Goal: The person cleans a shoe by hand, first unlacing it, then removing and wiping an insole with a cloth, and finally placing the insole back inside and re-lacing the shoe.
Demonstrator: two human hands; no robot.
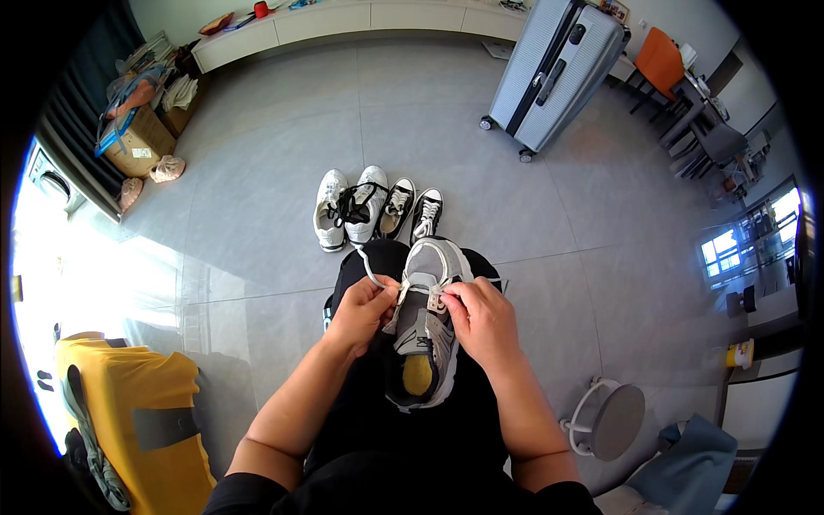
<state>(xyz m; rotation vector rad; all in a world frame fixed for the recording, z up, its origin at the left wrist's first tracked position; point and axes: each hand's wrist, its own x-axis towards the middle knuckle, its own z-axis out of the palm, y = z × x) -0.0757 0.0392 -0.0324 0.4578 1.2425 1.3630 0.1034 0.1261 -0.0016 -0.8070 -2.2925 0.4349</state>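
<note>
A grey sneaker (422, 330) with a yellow insole lies on my lap, toe pointing away from me. My left hand (360, 311) pinches a white shoelace (372, 273) at the shoe's left side; the lace loops up over my knee. My right hand (481, 319) grips the lace end at the eyelets on the shoe's right side. Both forearms come in from the lower edge over my black trousers.
On the grey tiled floor ahead stand a pair of white sneakers (348, 208) with a black lace heaped on them and a pair of black-and-white canvas shoes (412, 211). A grey suitcase (556, 70) stands far right, a round stool (611, 421) lower right, a yellow bag (137, 416) lower left, a cardboard box (137, 139) far left.
</note>
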